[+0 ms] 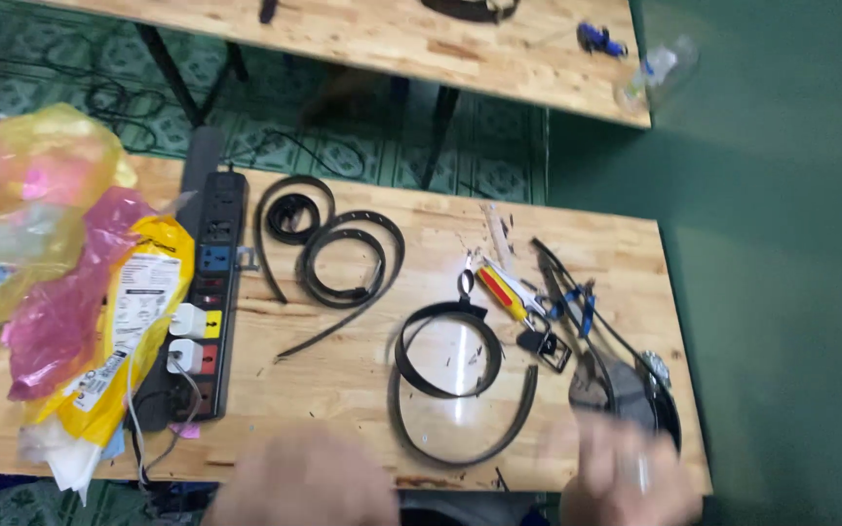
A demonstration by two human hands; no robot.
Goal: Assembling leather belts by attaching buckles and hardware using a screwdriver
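Belt [460,385] lies looped on table [343,375], nearest both hands | right hand [626,477] blurred by dark strap [626,390]; fingers unclear | left hand [304,482] blurred; grip unreadable

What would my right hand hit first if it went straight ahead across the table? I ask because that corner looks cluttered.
Probably the dark belt piece with a metal buckle just beyond the blurred right hand; depth is unclear.

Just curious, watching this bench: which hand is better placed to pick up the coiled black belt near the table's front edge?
Probably the right hand: it hovers beside the coiled black leather belt, nearer its loose end. The left hand sits farther left, though both are blurred.
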